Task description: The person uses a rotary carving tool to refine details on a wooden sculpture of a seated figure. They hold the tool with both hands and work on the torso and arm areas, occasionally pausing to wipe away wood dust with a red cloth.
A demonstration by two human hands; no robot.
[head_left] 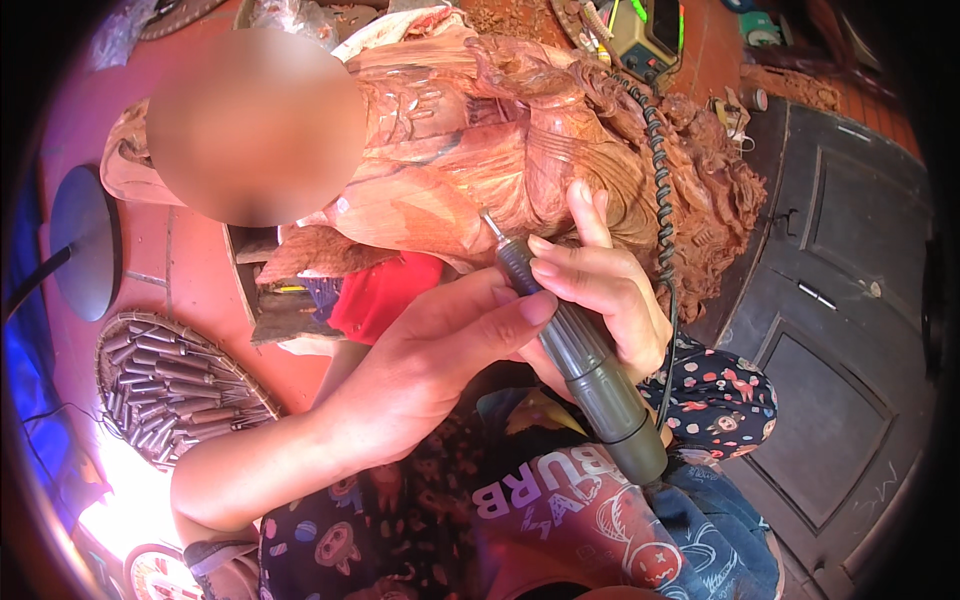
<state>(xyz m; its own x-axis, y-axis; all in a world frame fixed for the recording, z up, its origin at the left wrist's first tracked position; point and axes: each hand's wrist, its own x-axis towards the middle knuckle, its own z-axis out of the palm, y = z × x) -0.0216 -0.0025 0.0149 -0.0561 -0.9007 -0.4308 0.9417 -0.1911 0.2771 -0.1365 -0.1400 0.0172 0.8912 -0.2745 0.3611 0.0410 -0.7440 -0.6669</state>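
Observation:
A dark rotary carving handpiece (596, 385) slants across the middle, its thin metal bit (490, 224) pointing up and left at the carved wooden figure (430, 205). I cannot tell whether the bit touches the wood. My left hand (425, 350) pinches the handpiece near its front end, thumb lying across the grip. From the other side my right hand (615, 290) closes around it, with a couple of fingers raised beside the carved folds. Brown-red wood with robe folds and deep relief makes up the figure; a blurred round patch covers its left part.
A woven basket (270, 405) of several carving chisels (185, 380) lies at left, near a round black disc (88, 243) on a stem. A coiled cable (660, 185) runs down from a control box (640, 55). Dark panelled wood (845, 300) fills the right; red cloth (385, 295) lies below the figure.

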